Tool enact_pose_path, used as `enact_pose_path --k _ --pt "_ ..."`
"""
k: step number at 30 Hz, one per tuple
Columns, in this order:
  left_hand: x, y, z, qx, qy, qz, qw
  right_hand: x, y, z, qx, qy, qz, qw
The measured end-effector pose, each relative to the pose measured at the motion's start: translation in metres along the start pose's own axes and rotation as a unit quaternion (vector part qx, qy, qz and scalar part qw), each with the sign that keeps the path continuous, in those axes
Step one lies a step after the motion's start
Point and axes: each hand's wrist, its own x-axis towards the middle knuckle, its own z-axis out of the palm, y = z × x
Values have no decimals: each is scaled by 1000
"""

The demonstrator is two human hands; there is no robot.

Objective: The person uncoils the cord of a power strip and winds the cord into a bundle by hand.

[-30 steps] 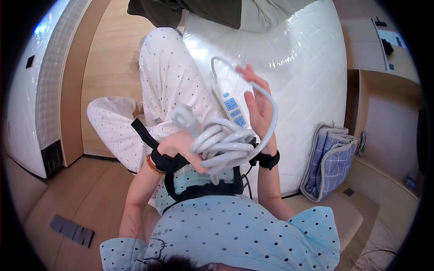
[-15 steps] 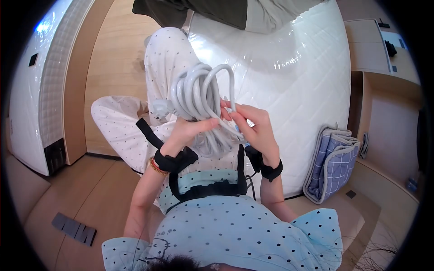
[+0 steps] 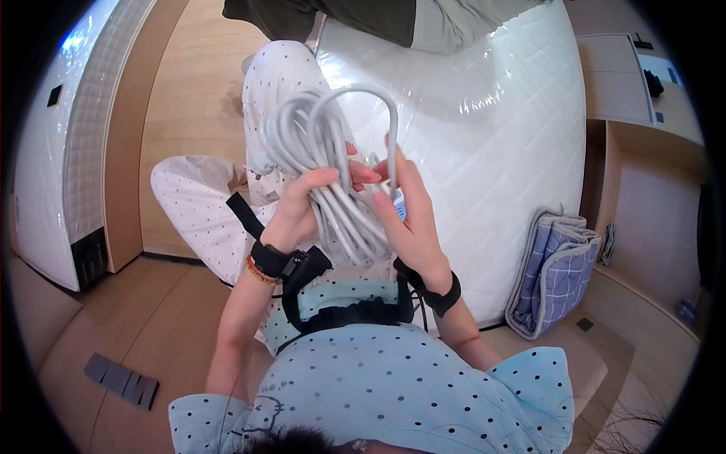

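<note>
A thick light-grey cable (image 3: 349, 219) is gathered in a coil of several loops above my lap. My left hand (image 3: 301, 198) is closed around the middle of the coil, thumb across the front and fingertips showing on the far side. One loop stands out from the top of the coil and curves down to my right hand (image 3: 412, 223), which has it between thumb and fingers. Beside the right thumb is a small blue-and-white label (image 3: 400, 203). Part of the cable inside the right hand is hidden. Black bands circle both wrists.
I sit by a plastic-wrapped white mattress (image 3: 499, 151). On its right edge rests a folded blue checked cloth (image 3: 556, 265) with grey trim. Another person's legs (image 3: 355, 19) are at the top. A dark grey flat piece (image 3: 121, 380) lies at lower left, shelving (image 3: 650, 189) stands at right.
The coil has tilted to the left and its top loop has widened. My right hand has turned more upright along the loop, and the blue-and-white label shows more.
</note>
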Motion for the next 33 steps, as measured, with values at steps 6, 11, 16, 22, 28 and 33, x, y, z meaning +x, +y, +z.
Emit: enact_pose_path --k 6,11,16,22,28,33 --pt "3 3 6 -72 -27 4 997 -3 -4 -6 223 -134 126 957" --pt "2 1 7 -48 -55 53 996 -3 5 -16 167 -223 85 957" --pt "-1 -1 9 -64 -90 21 994 0 -18 -12 153 -221 128 955" --pt "-10 1 -9 -20 -51 20 998 9 -8 -7 -40 -311 139 939" --pt "-18 10 -20 -51 -58 85 993 -8 39 -8 121 -41 109 986" --pt "-17 17 -27 -61 -79 105 989 -30 118 -18 -257 -94 254 928"
